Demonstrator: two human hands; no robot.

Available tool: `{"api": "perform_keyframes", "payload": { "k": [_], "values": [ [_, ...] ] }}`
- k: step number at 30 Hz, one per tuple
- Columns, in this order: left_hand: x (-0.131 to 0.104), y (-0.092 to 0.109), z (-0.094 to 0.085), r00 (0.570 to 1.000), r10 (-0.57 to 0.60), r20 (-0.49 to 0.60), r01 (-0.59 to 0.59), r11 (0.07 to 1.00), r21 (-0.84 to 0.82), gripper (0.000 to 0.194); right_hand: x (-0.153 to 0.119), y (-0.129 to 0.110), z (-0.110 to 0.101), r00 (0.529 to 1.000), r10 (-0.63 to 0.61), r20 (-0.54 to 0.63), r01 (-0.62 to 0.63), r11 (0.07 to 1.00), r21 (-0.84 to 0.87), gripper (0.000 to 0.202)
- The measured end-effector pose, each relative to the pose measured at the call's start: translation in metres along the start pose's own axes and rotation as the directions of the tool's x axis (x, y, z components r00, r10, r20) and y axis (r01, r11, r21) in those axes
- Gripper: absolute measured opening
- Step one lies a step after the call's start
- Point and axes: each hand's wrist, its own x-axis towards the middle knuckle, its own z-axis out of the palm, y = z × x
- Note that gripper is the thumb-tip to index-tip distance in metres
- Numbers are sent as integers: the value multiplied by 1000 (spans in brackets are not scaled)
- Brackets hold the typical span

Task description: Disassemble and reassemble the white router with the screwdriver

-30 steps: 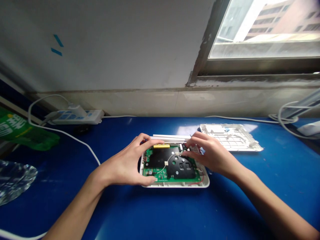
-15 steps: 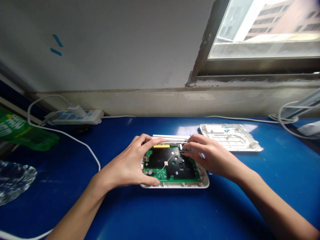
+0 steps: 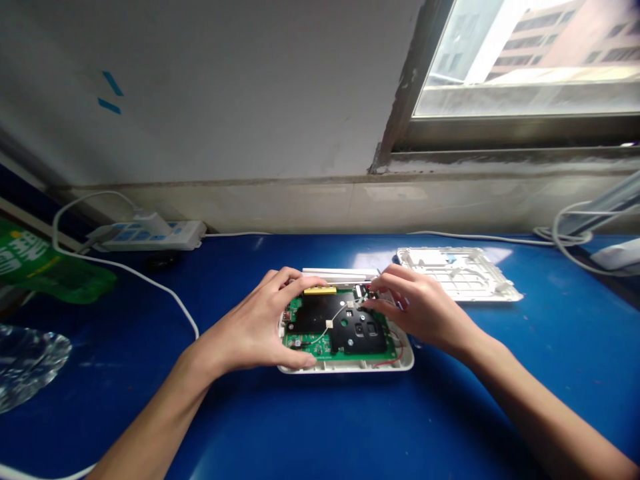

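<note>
A white plastic router base lies on the blue table, holding a green circuit board largely covered by a black plate. My left hand spans the base's left end, thumb on the near edge and fingers by the yellow socket block at the far edge. Over the board's far right corner, my right hand has its thumb and fingertips closed at the end of a thin grey cable. The exact pinch is partly hidden by the fingers. A red wire curves along the right end.
The white cover lies inside up behind my right hand. At left are a power strip, a white cord, a green bottle and clear crinkled plastic. A coiled cable sits far right.
My right fingertips have lowered slightly toward the board's far right part, bringing the thin cable's end closer to it. My left hand keeps its grip; the view has shifted a little.
</note>
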Motion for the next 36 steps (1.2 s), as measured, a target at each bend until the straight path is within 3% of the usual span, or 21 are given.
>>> {"api": "perform_keyframes", "payload": {
  "k": [6,14,21,25,36],
  "values": [
    [0,0,0,998,-50,28,50,999,-7,95,1,0,-15,995,87,52,-98,957,273,10],
    [-1,0,0,997,-71,37,72,997,-28,97,2,-1,-10,998,-14,55,6,988,152,18],
    [-1,-2,2,998,-53,24,53,998,-34,96,4,-1,-1,995,89,-46,-83,989,119,10],
    [-1,-2,2,998,-59,28,60,997,-42,97,3,1,-1,996,83,-34,-75,979,190,15],
    [0,2,4,999,-49,15,50,998,-30,96,5,1,3,994,101,-44,-95,988,119,11]
  ]
}}
